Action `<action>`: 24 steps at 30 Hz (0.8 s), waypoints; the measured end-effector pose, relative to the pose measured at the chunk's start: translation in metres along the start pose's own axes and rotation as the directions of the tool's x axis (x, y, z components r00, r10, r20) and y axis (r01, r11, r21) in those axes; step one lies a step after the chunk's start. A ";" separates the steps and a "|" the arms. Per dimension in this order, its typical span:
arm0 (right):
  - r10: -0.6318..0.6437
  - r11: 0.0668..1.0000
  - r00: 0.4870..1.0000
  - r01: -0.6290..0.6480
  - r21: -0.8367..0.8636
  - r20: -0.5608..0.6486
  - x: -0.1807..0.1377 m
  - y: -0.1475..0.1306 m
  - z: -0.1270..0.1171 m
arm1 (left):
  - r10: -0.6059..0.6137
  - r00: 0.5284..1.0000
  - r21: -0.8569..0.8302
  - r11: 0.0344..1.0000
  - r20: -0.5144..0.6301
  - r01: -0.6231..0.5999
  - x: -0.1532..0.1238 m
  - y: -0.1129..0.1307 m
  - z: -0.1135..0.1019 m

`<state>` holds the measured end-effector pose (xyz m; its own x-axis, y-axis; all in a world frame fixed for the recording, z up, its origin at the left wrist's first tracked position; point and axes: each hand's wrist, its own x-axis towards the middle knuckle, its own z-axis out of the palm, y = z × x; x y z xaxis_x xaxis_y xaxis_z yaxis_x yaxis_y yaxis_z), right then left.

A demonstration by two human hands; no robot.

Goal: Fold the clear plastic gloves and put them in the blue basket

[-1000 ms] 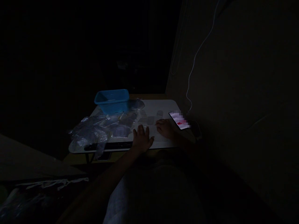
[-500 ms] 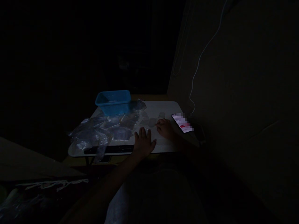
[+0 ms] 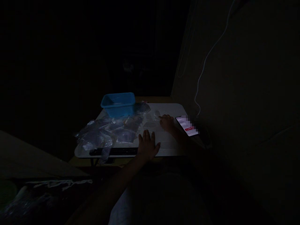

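My left hand (image 3: 147, 145) lies flat on the white table (image 3: 170, 144) near its front edge, fingers spread, with nothing in it. Farther forward and to the right, my right hand (image 3: 167, 122) has curled fingers, their tips at the edge of a small clear plastic piece (image 3: 157, 115). The dim light hides the exact grip. Two more thin translucent pieces lie between the hands and the heap: one piece (image 3: 148, 117) farther back and another piece (image 3: 150, 125) just ahead of my left fingertips. A heap of clear plastic bags (image 3: 98, 132) covers the table's left part.
A blue plastic basin (image 3: 119, 109) stands at the back left of the table. Along the front edge runs a long black bar (image 3: 122, 151). A lit phone (image 3: 186, 126) lies at the right edge, below a white cable (image 3: 203, 67) on the wall. The room is very dark.
My right hand and the small clear piece at its fingertips have shifted left across the table. My left hand stays flat. The whole view has moved slightly.
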<state>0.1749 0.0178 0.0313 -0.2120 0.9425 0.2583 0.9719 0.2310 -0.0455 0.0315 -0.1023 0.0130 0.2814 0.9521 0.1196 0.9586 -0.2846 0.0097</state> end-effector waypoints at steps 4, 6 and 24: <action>-0.034 0.996 0.998 0.038 0.087 -0.051 -0.013 0.005 0.001 | -0.008 1.000 -0.001 1.000 0.005 0.008 0.001 -0.001 0.000; -0.078 0.986 0.993 0.089 0.138 -0.084 -0.026 0.007 0.002 | -0.013 1.000 -0.009 1.000 0.008 0.013 0.001 -0.001 -0.001; -0.196 0.931 0.962 0.244 0.273 -0.190 -0.066 0.015 0.007 | -0.013 0.986 -0.092 0.996 -0.164 -0.002 0.034 -0.035 -0.009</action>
<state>0.2026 -0.0398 0.0072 -0.3750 0.8154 0.4411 0.8249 0.5106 -0.2426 0.0068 -0.0608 0.0254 0.2582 0.9245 0.2805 0.9499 -0.2959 0.1010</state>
